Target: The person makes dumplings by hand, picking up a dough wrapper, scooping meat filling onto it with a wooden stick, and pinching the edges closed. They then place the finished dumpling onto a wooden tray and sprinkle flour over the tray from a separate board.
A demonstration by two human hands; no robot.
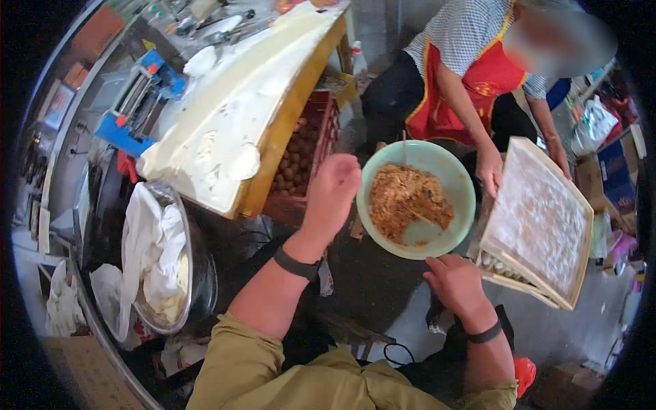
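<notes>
A pale green bowl (pixel 463 179) of crumbly brown filling (pixel 403 198) stands in front of me, with a thin stick upright at its far side. My left hand (pixel 333 195) is raised just left of the bowl, its fingers loosely bent and nothing visible in them. Close to the bowl's near rim, my right hand (pixel 454 285) has its fingers a little apart and holds nothing that shows. Right of the bowl, another person's hands grip a flour-dusted tray (pixel 536 219), tilted above a second tray (pixel 509 270) with small pale pieces.
A floury work table (pixel 270 89) slopes away at the left, with a blue-ended roller machine (pixel 133 102) on it. Beneath its edge is a red crate (pixel 328 126) of round brown items. A metal basin (pixel 184 273) with cloth and dough stands at lower left. The person in a red apron (pixel 444 102) sits opposite.
</notes>
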